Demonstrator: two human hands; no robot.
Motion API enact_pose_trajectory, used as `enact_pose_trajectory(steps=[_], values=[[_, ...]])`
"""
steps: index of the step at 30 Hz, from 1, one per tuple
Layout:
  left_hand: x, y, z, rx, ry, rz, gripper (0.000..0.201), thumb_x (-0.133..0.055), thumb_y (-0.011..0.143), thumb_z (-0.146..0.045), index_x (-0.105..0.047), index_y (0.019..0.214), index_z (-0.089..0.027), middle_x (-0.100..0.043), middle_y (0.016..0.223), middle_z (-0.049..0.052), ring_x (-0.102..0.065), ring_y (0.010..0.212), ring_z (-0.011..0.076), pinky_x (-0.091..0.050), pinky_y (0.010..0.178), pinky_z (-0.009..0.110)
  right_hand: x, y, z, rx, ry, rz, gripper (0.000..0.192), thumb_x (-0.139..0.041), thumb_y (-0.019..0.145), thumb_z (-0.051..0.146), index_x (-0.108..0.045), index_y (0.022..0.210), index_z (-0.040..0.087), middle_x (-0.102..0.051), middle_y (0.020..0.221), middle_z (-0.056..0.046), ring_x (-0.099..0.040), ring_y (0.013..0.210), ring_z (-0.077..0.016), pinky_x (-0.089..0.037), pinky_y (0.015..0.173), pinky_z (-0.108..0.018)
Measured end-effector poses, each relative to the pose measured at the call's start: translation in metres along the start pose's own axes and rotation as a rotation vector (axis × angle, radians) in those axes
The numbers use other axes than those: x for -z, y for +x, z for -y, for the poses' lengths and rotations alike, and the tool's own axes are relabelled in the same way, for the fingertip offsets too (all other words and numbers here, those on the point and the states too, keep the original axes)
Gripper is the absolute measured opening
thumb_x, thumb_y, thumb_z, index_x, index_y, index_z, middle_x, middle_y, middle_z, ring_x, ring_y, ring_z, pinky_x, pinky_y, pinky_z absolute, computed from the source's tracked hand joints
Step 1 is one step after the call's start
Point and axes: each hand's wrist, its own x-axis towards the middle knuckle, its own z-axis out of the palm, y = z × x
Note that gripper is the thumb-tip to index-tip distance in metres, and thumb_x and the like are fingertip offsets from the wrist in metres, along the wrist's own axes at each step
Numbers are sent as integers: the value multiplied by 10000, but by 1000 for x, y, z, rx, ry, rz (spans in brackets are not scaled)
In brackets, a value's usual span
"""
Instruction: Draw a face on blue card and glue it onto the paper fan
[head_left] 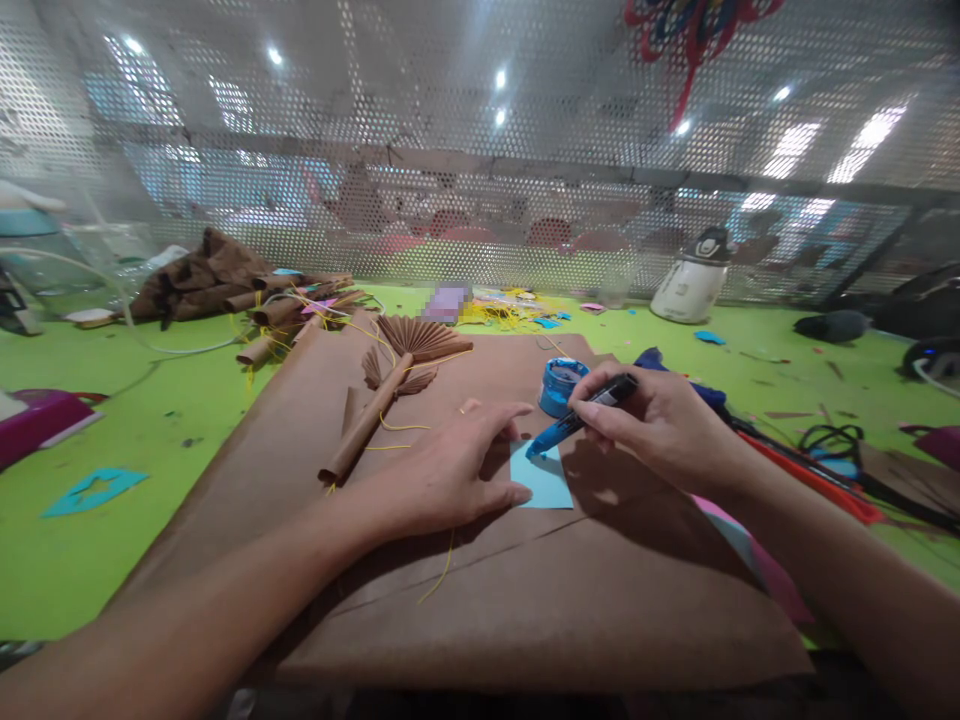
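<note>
- No readable writing or brand anywhere; a pixelated purple patch sits at the far edge of the desk, content can't be told.
- Light blue paper square: small, flat, plain face, no marks I can make out. Lies on the brown kraft paper sheet, roughly mid-desk, between both hands.
- Left hand: palm down, fingers spread, pressing on the brown sheet with thumb and fingertips touching the blue square's left edge. Grasps nothing.
- Right hand: clenched around a marker, black barrel, blue lower section. Tip is down at the top-left corner of the blue square, looks like it touches, but hard to be sure at this angle.
- Blue round container: just behind the marker, on the brown sheet, top looks open.
- Brown paper palm leaf: pleated fan top on a rolled stem, lying left of the left hand, with yellow threads across it.
- Pile of brown paper rolls: far left of desk, more yellow thread tangled in.
- Desk: bright green surface, littered with scraps.
- Blue paper cut-out: near left, on the green.
- White appliance: far right, against the perforated metal screen.
- Black cables: right side, beside red and pink paper strips.
</note>
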Motion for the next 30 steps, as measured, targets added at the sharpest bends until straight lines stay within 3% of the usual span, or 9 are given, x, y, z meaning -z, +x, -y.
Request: enact_pose_trajectory(steps=[13, 30], values=[[1, 1, -2, 8, 4, 9, 546, -700, 762, -347, -475, 1248, -245, -592, 1135, 58, -534, 1052, 260, -424, 906, 419, 0, 0, 1, 1, 1, 4, 122, -560, 853, 276, -604, 805, 172, -517, 608, 26, -483, 545, -111, -351, 517, -257], [0, 0, 0, 0, -3, -13, 620, -703, 759, -373, -435, 1308, -268, -584, 1100, 52, -538, 1020, 257, -436, 885, 412, 0, 0, 0, 9, 17, 10, 125, -547, 872, 263, -598, 810, 166, -513, 605, 21, -491, 551, -110, -343, 522, -259]])
